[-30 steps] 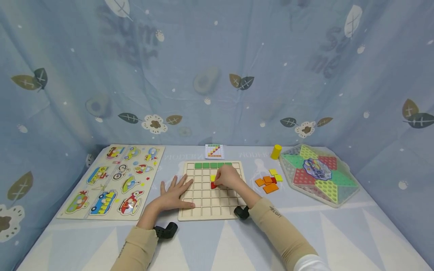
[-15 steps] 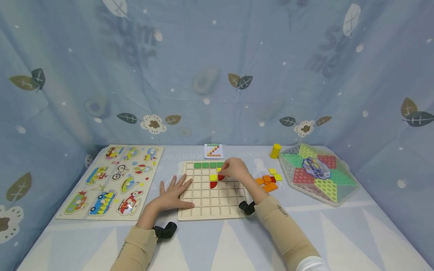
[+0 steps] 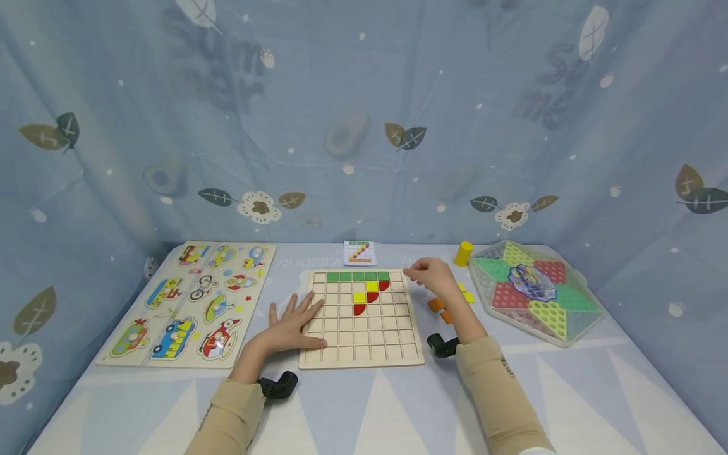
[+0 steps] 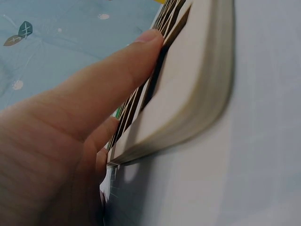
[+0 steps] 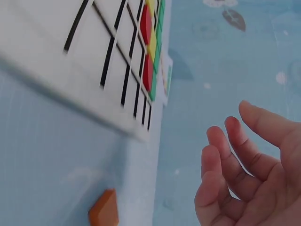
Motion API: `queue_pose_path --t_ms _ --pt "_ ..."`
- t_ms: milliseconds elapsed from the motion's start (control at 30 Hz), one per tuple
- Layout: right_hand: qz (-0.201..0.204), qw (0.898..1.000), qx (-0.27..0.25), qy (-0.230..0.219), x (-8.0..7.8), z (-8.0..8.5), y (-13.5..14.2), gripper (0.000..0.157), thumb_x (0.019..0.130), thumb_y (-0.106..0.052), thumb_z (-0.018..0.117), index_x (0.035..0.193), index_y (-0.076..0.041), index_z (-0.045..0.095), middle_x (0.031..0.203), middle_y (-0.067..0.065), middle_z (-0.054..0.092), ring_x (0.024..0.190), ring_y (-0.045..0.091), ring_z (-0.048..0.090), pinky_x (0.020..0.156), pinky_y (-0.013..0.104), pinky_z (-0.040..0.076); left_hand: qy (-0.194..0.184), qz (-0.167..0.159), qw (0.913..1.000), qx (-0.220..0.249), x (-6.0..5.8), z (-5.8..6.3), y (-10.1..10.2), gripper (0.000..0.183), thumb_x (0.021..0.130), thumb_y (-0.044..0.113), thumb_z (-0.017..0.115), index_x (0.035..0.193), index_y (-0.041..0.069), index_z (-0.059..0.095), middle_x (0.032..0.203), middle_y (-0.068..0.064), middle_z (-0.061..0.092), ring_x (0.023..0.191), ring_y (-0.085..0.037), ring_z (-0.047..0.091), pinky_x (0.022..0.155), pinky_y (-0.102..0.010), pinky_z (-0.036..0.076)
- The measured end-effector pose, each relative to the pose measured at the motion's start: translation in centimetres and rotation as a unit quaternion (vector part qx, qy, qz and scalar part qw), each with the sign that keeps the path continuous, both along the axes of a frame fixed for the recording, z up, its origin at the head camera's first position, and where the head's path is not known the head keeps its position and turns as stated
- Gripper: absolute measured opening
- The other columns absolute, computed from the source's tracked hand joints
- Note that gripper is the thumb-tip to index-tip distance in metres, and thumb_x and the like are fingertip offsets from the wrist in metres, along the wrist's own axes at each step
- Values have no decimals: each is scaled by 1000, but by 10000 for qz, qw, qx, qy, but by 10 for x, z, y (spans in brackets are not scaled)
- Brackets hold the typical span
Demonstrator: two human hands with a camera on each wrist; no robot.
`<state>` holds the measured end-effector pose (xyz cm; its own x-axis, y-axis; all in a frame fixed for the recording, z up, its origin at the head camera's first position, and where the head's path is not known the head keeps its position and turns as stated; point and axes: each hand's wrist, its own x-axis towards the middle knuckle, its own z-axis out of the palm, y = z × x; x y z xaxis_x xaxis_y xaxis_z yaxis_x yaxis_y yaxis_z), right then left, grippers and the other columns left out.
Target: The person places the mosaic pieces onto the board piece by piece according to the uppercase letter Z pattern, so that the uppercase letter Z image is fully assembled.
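My right hand [image 3: 430, 273] just came off the board [image 3: 376, 339], fingers loosely curled, nothing held, now by its far right corner. My left hand [image 3: 289, 332] lies spread on its left edge, gripping nothing. Three red pieces [image 3: 372, 297] now show, stepped below the greens [image 3: 358, 277]; going by the card [image 3: 359, 254], I'd say orange is still missing.

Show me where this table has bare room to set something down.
Bare cloth lies in front of the grid board, between the left sleeve and right sleeve. Another patch lies right of the right sleeve, in front of the star board. Crowded: between those boards, where the right hand, orange tiles and yellow cylinder are.
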<state>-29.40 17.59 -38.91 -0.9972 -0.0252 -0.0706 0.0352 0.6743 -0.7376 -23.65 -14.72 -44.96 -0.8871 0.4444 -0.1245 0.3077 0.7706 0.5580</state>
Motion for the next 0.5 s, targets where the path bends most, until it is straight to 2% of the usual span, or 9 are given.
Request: queue_pose_path --t_ms 233,500 --pt "-412 9986 -302 -133 2 -5 40 36 93 -32 55 104 2 62 100 19 64 92 33 58 79 41 49 -25 -6 10000 -14 0 1 1 92 76 51 68 148 14 24 155 -14 6 138 -42 -9 97 -66 -20" --pt "-218 9990 -343 -186 6 -11 72 31 96 -21 50 111 4 57 107 22 59 99 35 56 87 44 47 -14 -7 10000 -49 1 1 1 91 76 52 68 147 14 25 155 -14 7 138 -42 -8 97 -66 -19"
